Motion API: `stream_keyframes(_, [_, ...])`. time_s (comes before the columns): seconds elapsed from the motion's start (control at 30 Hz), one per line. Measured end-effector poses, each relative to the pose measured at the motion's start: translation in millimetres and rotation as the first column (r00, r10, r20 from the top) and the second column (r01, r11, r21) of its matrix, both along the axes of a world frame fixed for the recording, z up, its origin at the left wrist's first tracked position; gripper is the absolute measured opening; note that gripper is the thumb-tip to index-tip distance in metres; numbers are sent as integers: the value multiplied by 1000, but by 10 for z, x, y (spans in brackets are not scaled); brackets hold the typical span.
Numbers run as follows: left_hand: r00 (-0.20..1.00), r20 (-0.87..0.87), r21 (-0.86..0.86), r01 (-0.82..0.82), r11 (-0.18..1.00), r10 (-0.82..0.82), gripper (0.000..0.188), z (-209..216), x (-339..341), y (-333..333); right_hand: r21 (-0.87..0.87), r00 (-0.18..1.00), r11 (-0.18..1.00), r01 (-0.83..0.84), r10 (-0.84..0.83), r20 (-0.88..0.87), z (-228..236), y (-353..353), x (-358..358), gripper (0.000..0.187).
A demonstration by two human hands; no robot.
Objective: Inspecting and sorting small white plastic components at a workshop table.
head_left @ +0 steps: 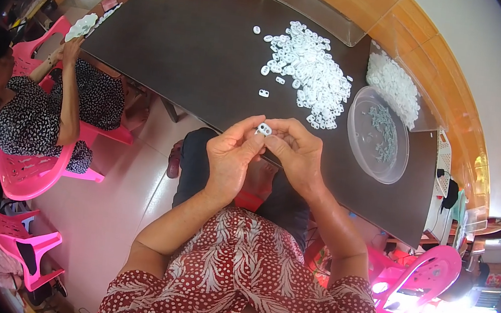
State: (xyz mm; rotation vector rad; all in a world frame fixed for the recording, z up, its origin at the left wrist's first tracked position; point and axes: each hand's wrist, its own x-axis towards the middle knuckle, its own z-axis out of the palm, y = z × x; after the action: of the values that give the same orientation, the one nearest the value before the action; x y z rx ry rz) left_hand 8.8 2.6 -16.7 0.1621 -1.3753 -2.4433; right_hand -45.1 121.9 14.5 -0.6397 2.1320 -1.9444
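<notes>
Between the fingertips of both hands is a small white oval plastic piece with two dark holes [264,129], held just over the near edge of the dark table [183,39]. My left hand [232,154] pinches it from one side, thumb and index finger closed. From the other side my right hand [297,152] pinches it too, its remaining fingers curled under. Beyond the hands lies a heap of similar white two-hole pieces [311,71], with a few loose ones at its left. To the right, a round clear plastic tub [354,131] contains many small grey-green parts [381,130].
A clear bag of white pieces [394,86] lies behind the tub. A clear plastic bin [315,7] stands at the far edge. At left another person [42,104] sits on a pink chair [32,173], handling white pieces. More pink chairs stand lower left and right.
</notes>
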Motion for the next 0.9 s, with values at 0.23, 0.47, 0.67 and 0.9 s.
stream_keyframes(0.23, [1000, -3, 68, -25, 997, 26, 25, 81, -12, 25, 66, 973, 996, 59, -43, -226, -9, -30, 58, 23])
stream_keyframes(0.47, [999, -39, 73, 0, 997, 3, 23, 49, 25, 40, 114, 887, 985, 127, -62, -457, 42, -7, 70, 29])
stream_keyframes(0.67, [990, -136, 56, -18, 998, 26, 23, 27, 67, 78, 73, 897, 985, 154, -109, -428, 10, -10, 152, 29])
stream_keyframes(0.9, [983, -170, -47, -80, 996, 71, 23, 65, 73, 107, 27, 809, 984, 178, -131, -574, -20, -19, 143, 30])
